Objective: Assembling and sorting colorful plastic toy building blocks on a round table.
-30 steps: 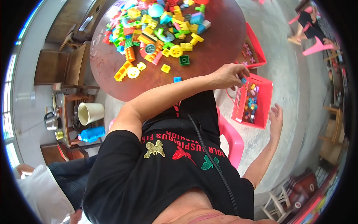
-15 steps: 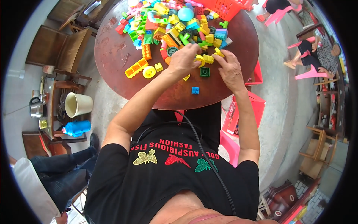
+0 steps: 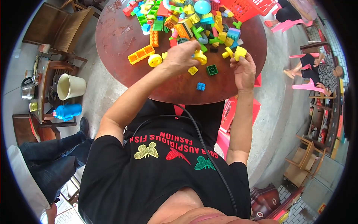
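My left hand (image 3: pixel 182 56) is closed at the near side of the block pile, its fingertips on a round yellow wheel-like toy piece (image 3: pixel 200 57). Between the thumb and fingers of my right hand (image 3: pixel 245 72) is a yellow toy block (image 3: pixel 240 53), held up off the table. Another yellow piece (image 3: pixel 227 52) is just left of that block; whether it touches cannot be made out. Below the hands lie a small yellow block (image 3: pixel 192 70), a dark green square block (image 3: pixel 212 70) and a blue block (image 3: pixel 201 86). An orange block strip (image 3: pixel 141 54) and a yellow round face piece (image 3: pixel 154 60) lie to the left.
Colourful blocks (image 3: pixel 182 28) are heaped on the far part of the round brown table (image 3: pixel 119 44), beside a red plastic basket (image 3: pixel 244 9). A cream bucket (image 3: pixel 71 86) and a blue flask (image 3: pixel 67 112) stand left. People sit at the left and far right.
My right hand has turned upward and lifted the yellow block from the table. My left hand stays by the pile, with the round yellow piece now at its fingertips. The whole view has shifted slightly.
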A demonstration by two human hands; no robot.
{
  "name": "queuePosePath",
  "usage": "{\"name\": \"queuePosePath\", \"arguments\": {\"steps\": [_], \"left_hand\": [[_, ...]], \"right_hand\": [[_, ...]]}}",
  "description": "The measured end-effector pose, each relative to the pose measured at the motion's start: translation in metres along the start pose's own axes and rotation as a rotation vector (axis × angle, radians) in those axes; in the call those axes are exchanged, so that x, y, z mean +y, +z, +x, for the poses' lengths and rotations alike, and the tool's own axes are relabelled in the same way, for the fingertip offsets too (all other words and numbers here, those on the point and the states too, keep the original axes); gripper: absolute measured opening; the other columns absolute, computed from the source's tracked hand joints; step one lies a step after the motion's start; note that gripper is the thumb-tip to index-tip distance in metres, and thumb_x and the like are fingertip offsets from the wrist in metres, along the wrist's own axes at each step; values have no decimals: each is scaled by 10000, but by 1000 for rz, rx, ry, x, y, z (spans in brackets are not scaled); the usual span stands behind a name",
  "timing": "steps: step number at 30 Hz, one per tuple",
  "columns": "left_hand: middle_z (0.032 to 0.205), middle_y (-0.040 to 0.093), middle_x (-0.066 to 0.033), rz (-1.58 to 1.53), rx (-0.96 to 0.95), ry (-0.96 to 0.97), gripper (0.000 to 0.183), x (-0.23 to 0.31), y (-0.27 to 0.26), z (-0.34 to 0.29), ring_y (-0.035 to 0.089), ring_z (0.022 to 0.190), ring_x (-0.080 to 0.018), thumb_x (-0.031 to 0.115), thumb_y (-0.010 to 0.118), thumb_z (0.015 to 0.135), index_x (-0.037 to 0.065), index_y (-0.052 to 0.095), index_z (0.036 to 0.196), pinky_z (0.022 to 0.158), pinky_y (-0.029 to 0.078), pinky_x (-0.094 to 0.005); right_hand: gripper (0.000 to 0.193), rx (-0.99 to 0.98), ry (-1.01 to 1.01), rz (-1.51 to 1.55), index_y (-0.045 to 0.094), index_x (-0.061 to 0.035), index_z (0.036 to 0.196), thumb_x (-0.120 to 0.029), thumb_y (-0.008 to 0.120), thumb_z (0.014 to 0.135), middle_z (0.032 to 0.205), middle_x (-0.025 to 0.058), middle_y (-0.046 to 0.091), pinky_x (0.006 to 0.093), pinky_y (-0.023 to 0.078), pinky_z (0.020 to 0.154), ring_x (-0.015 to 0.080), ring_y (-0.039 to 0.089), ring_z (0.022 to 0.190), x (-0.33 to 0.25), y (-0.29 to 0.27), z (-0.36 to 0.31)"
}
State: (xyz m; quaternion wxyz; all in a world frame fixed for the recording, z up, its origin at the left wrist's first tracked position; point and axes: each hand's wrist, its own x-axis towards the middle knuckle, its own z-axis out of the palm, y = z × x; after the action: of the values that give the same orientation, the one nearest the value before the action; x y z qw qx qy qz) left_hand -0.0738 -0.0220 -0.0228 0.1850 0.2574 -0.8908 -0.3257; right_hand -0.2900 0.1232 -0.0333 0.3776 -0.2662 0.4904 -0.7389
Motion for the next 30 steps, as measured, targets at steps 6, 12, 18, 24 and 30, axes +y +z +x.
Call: {"name": "queuePosePath", "arguments": {"steps": [6,12,18,24,30], "left_hand": [[931,607,-111,269,54,81,384,-9,-15,-52,634,869,-318,149,693,748,107,540,1098,722,504,-431],[920,568,-87,406,140,216,296,-19,6,-47,639,831,-253,97,627,782,117,546,1065,644,518,-381],[1281,460,-172,203,163,281,835,1,1,-26,446,1202,-373,298,819,632,125,444,1357,967,389,-476],[951,646,-112,-495,-178,67,345,30,-14,5,623,915,-189,175,669,873,7,571,1158,801,495,-321],[858,630,-14,-975,-343,-142,163,45,-15,7,613,679,-89,183,574,959,40,589,1036,568,492,-228]], "right_hand": [[287,-81,89,263,526,-4,1188,-95,595,924,1074,163,649,290,550,720,213,666,888,4,-7,7],[283,-114,74,172,526,3,1179,-92,605,925,1073,159,654,277,544,707,201,666,874,1,30,11],[247,-71,-215,-924,594,3,987,-113,707,800,898,89,633,336,521,728,199,638,810,-23,49,-24],[333,-316,-398,-1008,591,-17,1019,-199,711,768,929,189,644,422,505,752,364,633,891,-39,95,-36],[325,-400,-226,-839,595,-16,1049,-178,709,792,864,156,647,367,507,703,288,658,784,-55,68,-46]]}}
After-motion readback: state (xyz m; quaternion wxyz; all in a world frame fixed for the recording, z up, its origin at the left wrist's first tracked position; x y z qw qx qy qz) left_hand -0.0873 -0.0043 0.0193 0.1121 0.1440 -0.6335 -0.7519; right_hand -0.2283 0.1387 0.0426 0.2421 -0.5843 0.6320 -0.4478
